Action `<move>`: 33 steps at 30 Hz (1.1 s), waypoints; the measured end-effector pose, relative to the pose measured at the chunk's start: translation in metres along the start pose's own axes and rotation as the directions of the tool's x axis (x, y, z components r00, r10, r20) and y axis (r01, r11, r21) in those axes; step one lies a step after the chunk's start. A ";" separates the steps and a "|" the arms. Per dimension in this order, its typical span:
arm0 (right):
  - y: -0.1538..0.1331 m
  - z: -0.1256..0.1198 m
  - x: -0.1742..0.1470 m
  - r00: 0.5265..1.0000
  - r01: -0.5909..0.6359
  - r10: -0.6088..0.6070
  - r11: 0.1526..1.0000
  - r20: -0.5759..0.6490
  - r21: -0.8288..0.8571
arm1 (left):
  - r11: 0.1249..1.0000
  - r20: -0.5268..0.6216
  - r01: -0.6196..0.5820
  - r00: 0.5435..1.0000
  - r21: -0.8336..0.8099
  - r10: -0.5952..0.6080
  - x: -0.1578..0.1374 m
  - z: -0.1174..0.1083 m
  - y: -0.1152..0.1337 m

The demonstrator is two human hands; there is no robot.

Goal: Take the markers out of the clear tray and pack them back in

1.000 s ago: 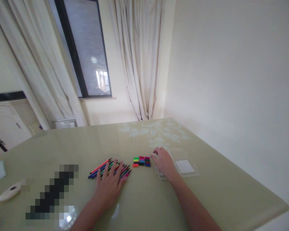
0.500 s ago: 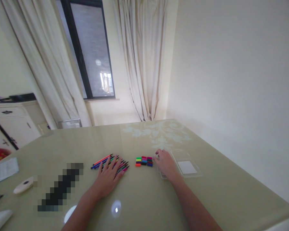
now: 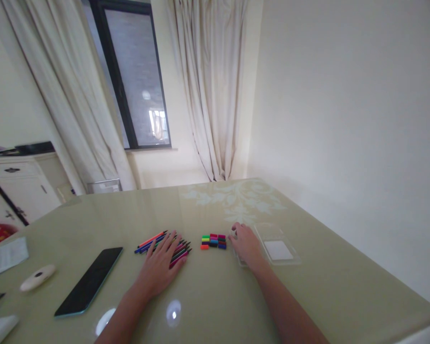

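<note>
My left hand [image 3: 159, 265] lies flat with spread fingers on a bundle of coloured felt-tip pens [image 3: 181, 253], whose ends stick out on both sides of it. Right of the pens, several short coloured caps [image 3: 214, 241] sit in a neat block of rows. My right hand [image 3: 245, 243] rests on the left half of an opened clear plastic case [image 3: 294, 260], thumb and loosely bent fingers apart. The hand hides much of that half. In the case's right half a white card [image 3: 278, 250] shows.
A black phone [image 3: 89, 282] lies left of my left arm, with a white oval device [image 3: 38, 278] and a pale sheet [image 3: 7, 258] farther left. A white object [image 3: 0, 329] is at the lower left corner. The table [image 3: 215, 296] meets a wall on the right.
Neither hand has visibly moved; the pens, caps and case stay where they were. The view has shifted very slightly. The phone, blurred out before, now shows clearly.
</note>
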State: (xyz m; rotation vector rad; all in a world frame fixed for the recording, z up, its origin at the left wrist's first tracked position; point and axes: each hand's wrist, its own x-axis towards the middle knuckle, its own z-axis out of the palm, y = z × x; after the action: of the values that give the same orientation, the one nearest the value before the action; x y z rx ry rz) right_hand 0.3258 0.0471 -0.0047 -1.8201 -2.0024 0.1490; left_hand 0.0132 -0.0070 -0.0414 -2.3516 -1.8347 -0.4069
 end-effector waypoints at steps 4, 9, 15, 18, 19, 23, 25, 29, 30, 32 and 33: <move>-0.001 -0.001 0.002 0.999 -0.032 0.033 0.999 0.019 -0.010 | 0.999 0.034 0.026 0.999 -0.024 -0.025 0.002 0.004 -0.003; -0.003 -0.003 0.003 0.997 -0.073 0.074 0.997 0.033 -0.032 | 0.999 0.011 0.030 0.999 -0.036 -0.030 0.003 0.010 -0.007; -0.003 -0.004 0.003 0.999 -0.041 0.041 0.998 -0.003 -0.057 | 0.998 -0.011 0.024 1.000 -0.052 -0.025 0.003 0.012 -0.009; -0.012 -0.001 0.000 0.996 0.081 -0.082 0.996 -0.030 -0.047 | 0.998 -0.020 0.012 1.000 -0.057 -0.014 0.003 0.013 -0.009; -0.016 0.001 -0.002 0.988 0.150 -0.151 0.988 -0.025 -0.035 | 0.998 -0.024 0.009 1.000 -0.057 -0.010 0.004 0.013 -0.010; -0.041 0.013 -0.010 0.926 0.377 -0.377 0.926 0.011 0.000 | 0.998 -0.050 -0.002 0.999 -0.060 -0.001 0.003 0.015 -0.009; -0.051 0.019 -0.011 0.908 0.419 -0.418 0.908 0.032 -0.010 | 0.998 -0.070 -0.006 0.998 -0.065 0.002 0.002 0.015 -0.008; -0.056 0.026 -0.008 0.912 0.408 -0.404 0.912 0.076 -0.051 | 0.997 -0.098 0.021 0.995 -0.070 -0.028 0.003 0.013 -0.005; -0.056 0.027 -0.007 0.918 0.393 -0.388 0.917 0.080 -0.060 | 0.997 -0.102 0.029 0.994 -0.073 -0.036 0.003 0.013 -0.005; -0.053 0.027 -0.005 0.928 0.370 -0.365 0.926 0.081 -0.068 | 0.996 -0.117 0.038 0.992 -0.084 -0.048 0.004 0.013 -0.004; -0.051 0.027 -0.005 0.930 0.366 -0.360 0.928 0.077 -0.066 | 0.995 -0.124 0.038 0.991 -0.091 -0.049 0.004 0.013 -0.004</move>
State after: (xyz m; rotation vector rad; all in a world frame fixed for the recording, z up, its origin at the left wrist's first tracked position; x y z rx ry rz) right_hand 0.2684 0.0404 -0.0115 -1.4686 -2.3811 0.0146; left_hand 0.0124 0.0014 -0.0531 -2.2855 -1.8490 -0.6398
